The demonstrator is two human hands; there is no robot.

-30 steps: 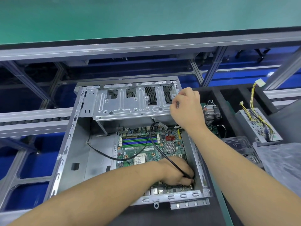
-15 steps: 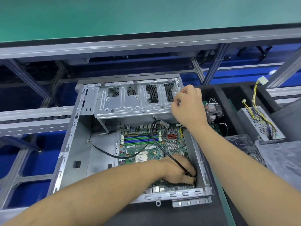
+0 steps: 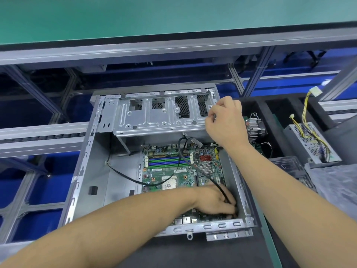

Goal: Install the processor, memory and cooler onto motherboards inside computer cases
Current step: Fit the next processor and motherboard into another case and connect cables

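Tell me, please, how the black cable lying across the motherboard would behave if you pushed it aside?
The black cable looks floppy: it loops and curves over the motherboard. Thin, so probably light. With the left hand at one end, it would likely swing rather than slide free.

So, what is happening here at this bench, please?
A person is working inside an open computer case that lies on the bench. The left hand reaches down to the near right corner of the motherboard, where a black cable ends at its fingers. The right hand holds the right end of the metal drive cage. A cooler waits in the tray beside the case.
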